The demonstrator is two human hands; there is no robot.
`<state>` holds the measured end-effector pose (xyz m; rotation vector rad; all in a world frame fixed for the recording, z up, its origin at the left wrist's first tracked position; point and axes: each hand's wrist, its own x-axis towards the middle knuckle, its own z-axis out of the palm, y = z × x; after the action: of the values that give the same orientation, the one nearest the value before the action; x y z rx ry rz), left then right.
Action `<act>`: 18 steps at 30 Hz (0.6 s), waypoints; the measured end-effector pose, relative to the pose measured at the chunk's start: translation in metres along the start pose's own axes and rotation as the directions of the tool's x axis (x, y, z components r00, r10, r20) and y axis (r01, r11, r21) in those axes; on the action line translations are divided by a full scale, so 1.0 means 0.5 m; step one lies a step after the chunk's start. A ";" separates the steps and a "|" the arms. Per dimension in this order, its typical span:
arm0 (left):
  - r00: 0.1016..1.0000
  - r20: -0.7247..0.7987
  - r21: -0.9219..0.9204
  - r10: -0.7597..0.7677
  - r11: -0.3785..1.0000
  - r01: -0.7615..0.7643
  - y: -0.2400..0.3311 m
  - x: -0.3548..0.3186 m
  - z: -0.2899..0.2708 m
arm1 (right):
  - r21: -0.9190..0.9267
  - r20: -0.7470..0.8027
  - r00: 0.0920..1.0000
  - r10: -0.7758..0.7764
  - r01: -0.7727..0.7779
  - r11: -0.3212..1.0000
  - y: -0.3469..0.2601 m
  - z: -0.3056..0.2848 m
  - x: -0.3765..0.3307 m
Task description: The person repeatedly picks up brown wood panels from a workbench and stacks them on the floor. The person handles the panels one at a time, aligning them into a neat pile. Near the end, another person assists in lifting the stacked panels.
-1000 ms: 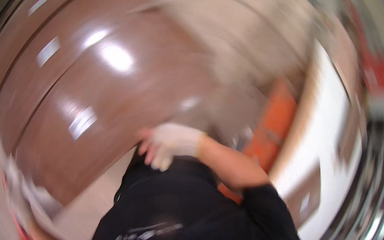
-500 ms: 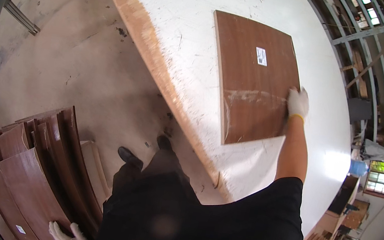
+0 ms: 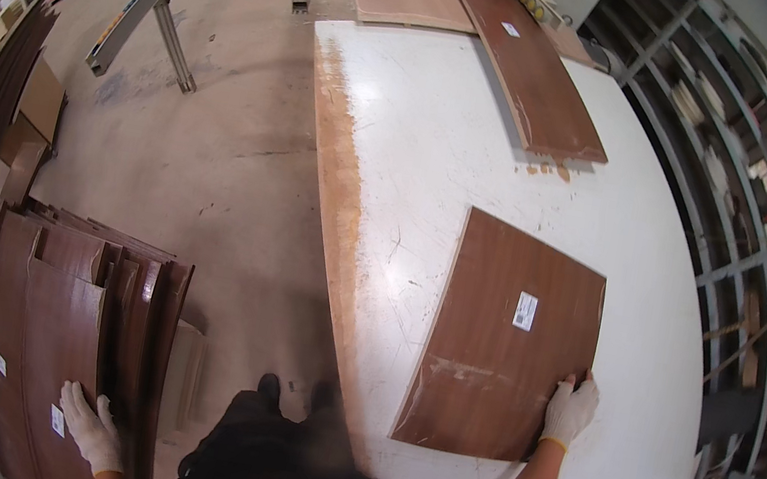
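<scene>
From the head view, the right hand (image 3: pixel 570 409) is resting in a white glove on the near right corner of a brown veneer panel (image 3: pixel 502 351), fingers spread flat on its face rather than closed around it. The panel is lying flat on the white tabletop (image 3: pixel 439 147), close to the near edge, with a small white label (image 3: pixel 525 311) on its face. The left hand (image 3: pixel 90 427), also gloved, is pressing open-palmed against a stack of similar brown panels (image 3: pixel 54 327) standing on edge on the floor (image 3: pixel 214 160). A longer brown board (image 3: pixel 533 72) is lying toward the tabletop's far edge. The panel is looking thin, stiff and fairly light, smooth enough to slide; its edges seem the safest place to take hold.
</scene>
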<state>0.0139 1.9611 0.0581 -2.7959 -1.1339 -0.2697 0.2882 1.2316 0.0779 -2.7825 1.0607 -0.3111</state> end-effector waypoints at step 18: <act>0.668 -0.338 -0.699 0.663 0.299 -0.649 0.590 0.319 -0.077 | 0.867 0.336 0.938 -0.088 -0.344 -0.361 -0.518 0.281 0.503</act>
<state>0.3276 1.8521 0.1177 -3.6739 0.4471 -0.8081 0.6712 1.2634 0.0313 -0.8866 0.4372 -0.4504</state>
